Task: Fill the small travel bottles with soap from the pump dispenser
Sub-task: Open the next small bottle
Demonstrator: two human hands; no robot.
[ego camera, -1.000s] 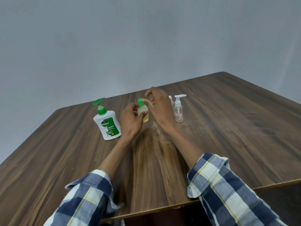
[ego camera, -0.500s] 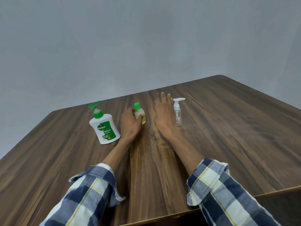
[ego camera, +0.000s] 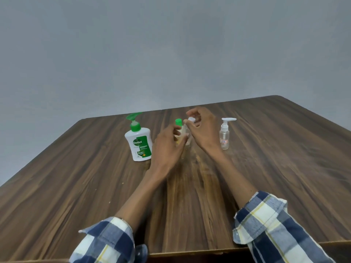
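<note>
1. Mid-table (ego camera: 76, 186), the green-capped travel bottle (ego camera: 178, 130) stands upright, long axis vertical, w/ yellowish soap in the bottom.
2. Left hand (ego camera: 167, 149) curls loosely just in front of it; grip can't be told through blur.
3. Right hand (ego camera: 203, 130) pinches a white pump top (ego camera: 191, 120), probably of a second clear bottle (ego camera: 187, 136).
4. Dettol pump dispenser (ego camera: 139, 145) stands left, nozzle pointing up-right; the clear spray bottle (ego camera: 224, 135) right looks empty.

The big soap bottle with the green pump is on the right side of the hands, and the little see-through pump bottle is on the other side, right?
Not quite. The head view shows the big soap bottle with the green pump on the left side of the hands, beside the left hand. The little see-through pump bottle is on the other side, to the right of the right hand.
</note>
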